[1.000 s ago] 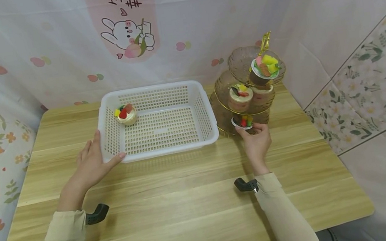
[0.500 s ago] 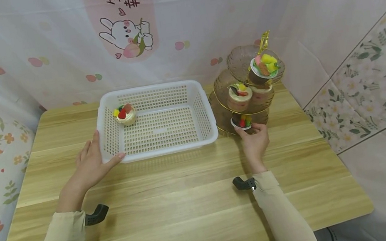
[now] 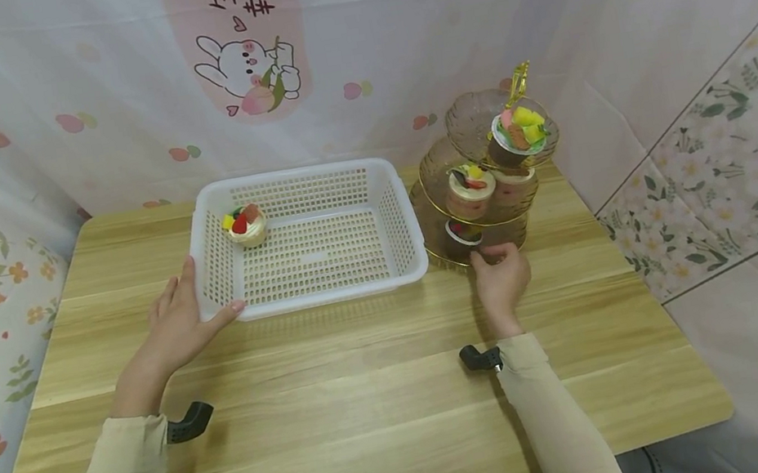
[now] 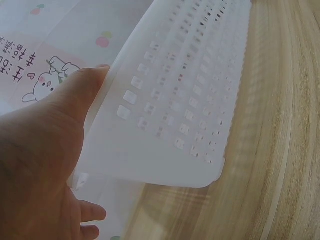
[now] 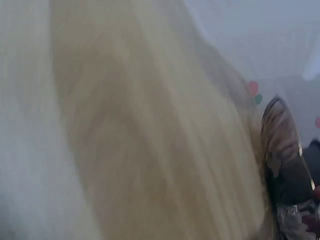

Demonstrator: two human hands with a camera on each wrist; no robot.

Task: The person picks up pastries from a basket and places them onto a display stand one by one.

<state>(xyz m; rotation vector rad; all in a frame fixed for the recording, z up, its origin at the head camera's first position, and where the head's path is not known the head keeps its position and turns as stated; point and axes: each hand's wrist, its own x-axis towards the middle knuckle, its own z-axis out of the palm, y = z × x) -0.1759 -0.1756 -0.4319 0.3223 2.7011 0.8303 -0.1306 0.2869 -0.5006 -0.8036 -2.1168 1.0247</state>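
My left hand holds the near left corner of a white plastic basket, thumb over the front rim and fingers along the left side. In the left wrist view the thumb lies on the basket's rim. A toy cupcake with fruit on top sits at the basket's left end. My right hand is at the front edge of a tiered stand, thumb and forefinger apart. Just behind the thumb, a dark-cupped cupcake stands on the bottom tier, partly hidden by the tier above.
Pink-sided cakes stand on the middle tier, and another dark cupcake sits on the top tier beside a gold handle. Patterned cloth hangs behind the wooden table. The right wrist view is mostly blurred.
The dark-cupped cupcake on the bottom tier has shifted back and left, farther under the middle tier. My right hand's fingers have come off it. The left hand and basket stay in place.
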